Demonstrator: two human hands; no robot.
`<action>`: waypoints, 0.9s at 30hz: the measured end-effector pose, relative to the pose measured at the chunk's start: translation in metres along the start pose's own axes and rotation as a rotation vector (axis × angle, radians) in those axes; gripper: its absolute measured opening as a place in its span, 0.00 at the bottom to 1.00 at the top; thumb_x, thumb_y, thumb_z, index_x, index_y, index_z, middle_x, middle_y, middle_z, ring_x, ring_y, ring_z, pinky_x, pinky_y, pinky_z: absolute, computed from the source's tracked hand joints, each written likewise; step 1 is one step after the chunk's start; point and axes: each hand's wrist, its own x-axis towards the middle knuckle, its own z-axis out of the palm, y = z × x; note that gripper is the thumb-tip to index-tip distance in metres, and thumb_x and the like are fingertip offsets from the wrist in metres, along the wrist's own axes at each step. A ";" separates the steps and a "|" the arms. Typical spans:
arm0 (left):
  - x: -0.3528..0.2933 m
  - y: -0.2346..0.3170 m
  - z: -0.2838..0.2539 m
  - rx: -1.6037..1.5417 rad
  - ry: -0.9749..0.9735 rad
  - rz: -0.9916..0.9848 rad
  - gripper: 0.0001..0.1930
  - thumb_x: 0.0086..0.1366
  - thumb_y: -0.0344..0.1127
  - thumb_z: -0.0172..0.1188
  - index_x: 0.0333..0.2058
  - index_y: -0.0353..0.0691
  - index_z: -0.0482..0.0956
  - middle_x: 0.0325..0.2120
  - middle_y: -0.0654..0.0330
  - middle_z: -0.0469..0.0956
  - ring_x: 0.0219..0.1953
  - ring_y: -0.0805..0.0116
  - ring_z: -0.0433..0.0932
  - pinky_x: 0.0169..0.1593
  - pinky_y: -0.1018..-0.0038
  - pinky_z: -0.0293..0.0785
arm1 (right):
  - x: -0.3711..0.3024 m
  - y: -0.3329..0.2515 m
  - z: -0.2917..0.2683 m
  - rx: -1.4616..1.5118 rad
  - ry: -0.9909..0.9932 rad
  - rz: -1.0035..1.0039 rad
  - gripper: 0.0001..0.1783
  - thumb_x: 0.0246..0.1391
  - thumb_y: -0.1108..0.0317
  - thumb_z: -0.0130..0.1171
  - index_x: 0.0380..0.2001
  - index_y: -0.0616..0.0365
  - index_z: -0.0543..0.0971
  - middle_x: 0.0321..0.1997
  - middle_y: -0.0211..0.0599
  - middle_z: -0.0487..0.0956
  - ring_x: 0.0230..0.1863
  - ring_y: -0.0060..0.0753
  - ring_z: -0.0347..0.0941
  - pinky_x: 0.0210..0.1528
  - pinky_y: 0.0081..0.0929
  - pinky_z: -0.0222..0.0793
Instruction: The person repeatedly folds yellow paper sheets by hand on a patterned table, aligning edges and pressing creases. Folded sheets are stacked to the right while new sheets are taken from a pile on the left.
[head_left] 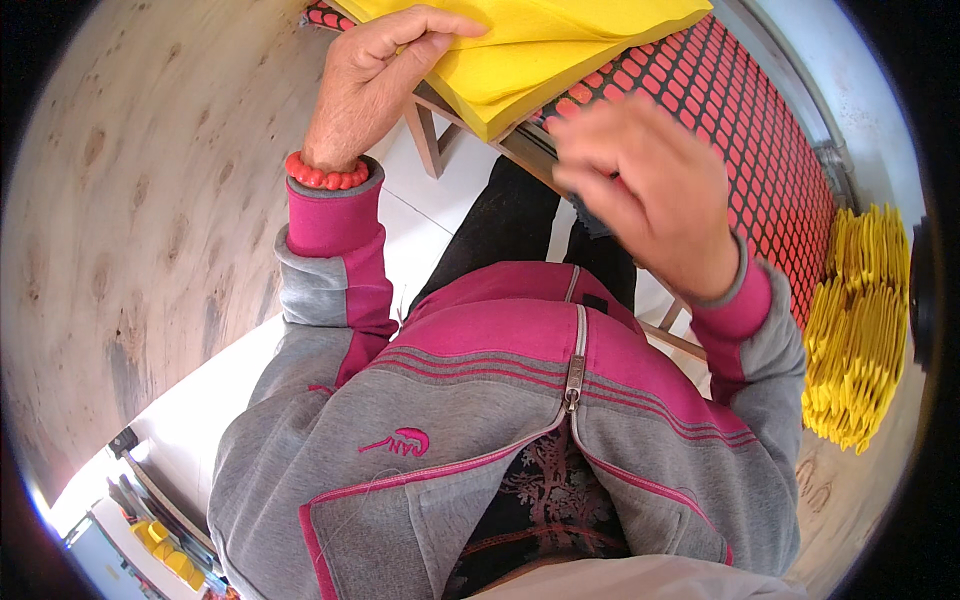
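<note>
A stack of yellow cloth-like sheets (pixel 545 85) lies at the table's far left end, its top layer creased and partly lifted. My left hand (pixel 375 80), with a red bead bracelet at the wrist, is over the near left edge of this stack. Its thumb and forefinger are pressed together at the top sheet, though the fingertips' hold is partly hidden. To the right, my right hand (pixel 650 195) hovers near the table edge, apart from the stack. Motion smears its curled fingers, so I cannot see whether anything is in them. A small dark blue thing (pixel 590 218) shows just below it.
A red-and-black patterned cover (pixel 740 130) spreads over the table. Several folded yellow pieces (pixel 855 340) are stacked at the far right. A wooden board surface (pixel 150 220) fills the left side. Table legs (pixel 425 140) stand beside my knees. More yellow items (pixel 165 550) sit at lower left.
</note>
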 end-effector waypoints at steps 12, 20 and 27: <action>-0.004 0.000 -0.008 -0.086 -0.092 -0.070 0.13 0.74 0.25 0.50 0.50 0.33 0.82 0.44 0.64 0.82 0.49 0.77 0.76 0.55 0.79 0.69 | 0.040 0.035 0.034 -0.023 0.016 -0.046 0.08 0.54 0.76 0.67 0.38 0.61 0.80 0.44 0.40 0.83 0.43 0.42 0.81 0.44 0.31 0.76; -0.001 -0.001 -0.015 0.052 -0.153 0.134 0.15 0.63 0.20 0.59 0.48 0.34 0.82 0.45 0.60 0.83 0.52 0.69 0.79 0.60 0.74 0.69 | 0.045 0.040 0.033 0.180 0.006 0.009 0.06 0.58 0.76 0.65 0.37 0.61 0.79 0.44 0.39 0.84 0.42 0.35 0.81 0.44 0.26 0.75; -0.001 -0.005 -0.012 0.112 -0.113 0.158 0.06 0.66 0.24 0.63 0.42 0.34 0.82 0.42 0.63 0.82 0.48 0.73 0.79 0.56 0.75 0.71 | 0.045 0.038 0.035 0.160 0.064 0.033 0.09 0.55 0.75 0.68 0.37 0.61 0.78 0.45 0.39 0.84 0.43 0.36 0.82 0.45 0.26 0.75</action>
